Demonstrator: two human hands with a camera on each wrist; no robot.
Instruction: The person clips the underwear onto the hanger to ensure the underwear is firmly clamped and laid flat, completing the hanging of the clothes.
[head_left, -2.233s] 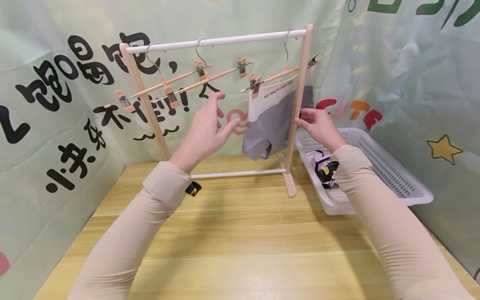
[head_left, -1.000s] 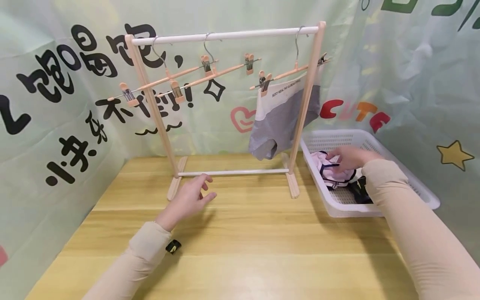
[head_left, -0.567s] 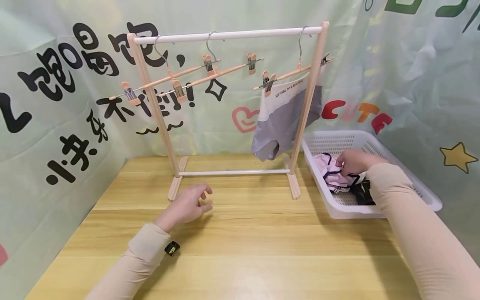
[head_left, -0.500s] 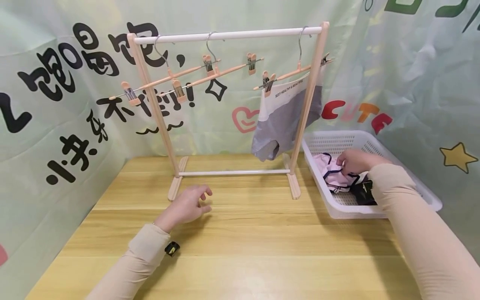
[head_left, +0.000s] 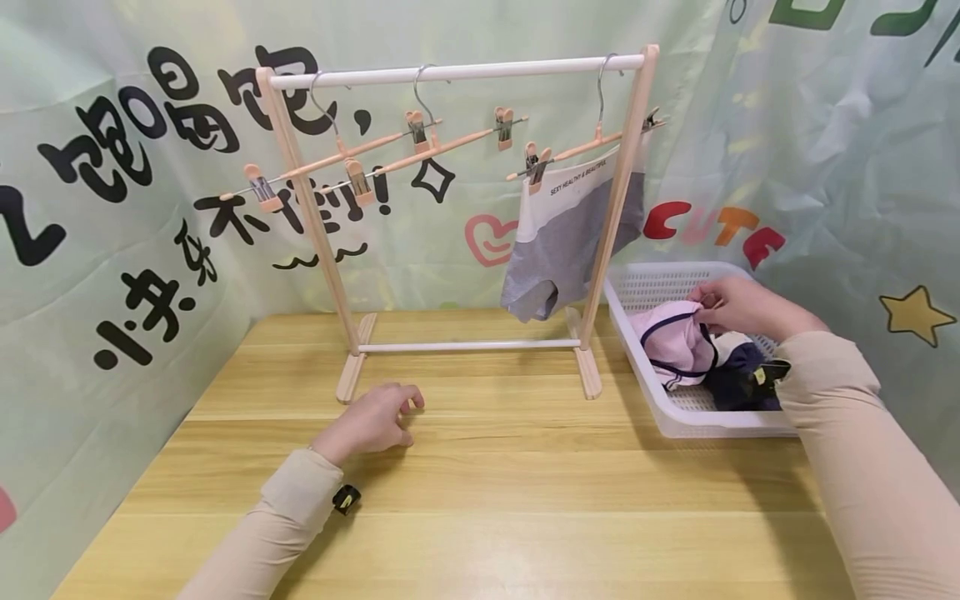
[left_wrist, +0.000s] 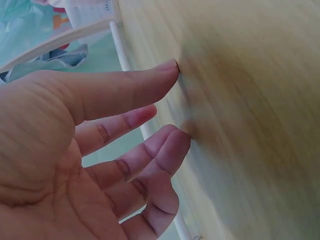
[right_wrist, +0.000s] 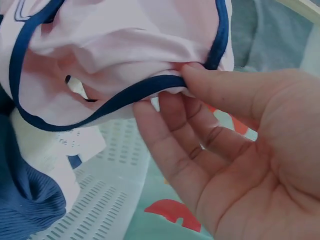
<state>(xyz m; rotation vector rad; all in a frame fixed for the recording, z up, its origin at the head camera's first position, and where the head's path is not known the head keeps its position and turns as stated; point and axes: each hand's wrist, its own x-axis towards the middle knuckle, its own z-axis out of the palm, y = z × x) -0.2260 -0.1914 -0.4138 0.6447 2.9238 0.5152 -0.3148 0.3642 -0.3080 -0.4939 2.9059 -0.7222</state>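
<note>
My right hand [head_left: 750, 307] pinches the navy-trimmed edge of pink underpants [head_left: 678, 342] between thumb and fingers. The right wrist view shows the thumb over the navy binding [right_wrist: 125, 97] and the fingers behind it. The underpants bunch up inside a white perforated basket [head_left: 652, 408], beside dark navy cloth [head_left: 738, 379] and a cream piece. Low over the wooden table [head_left: 480, 467], my left hand [head_left: 371, 421] holds nothing, its fingers loosely bent. Grey-and-white underpants [head_left: 558, 237] hang from a clip hanger [head_left: 577, 150] at the rack's right end.
A small wooden rack with a white top rail [head_left: 465, 69] stands at the back of the table. Two bare clip hangers [head_left: 375, 150] hang toward its left side. A printed curtain [head_left: 847, 167] surrounds the table. Black cameras sit at both wrists.
My right hand left the hanging grey underpants for the basket, gripped the pink underpants, and now draws their edge up and right. The left hand came down from the hangers to the table.
</note>
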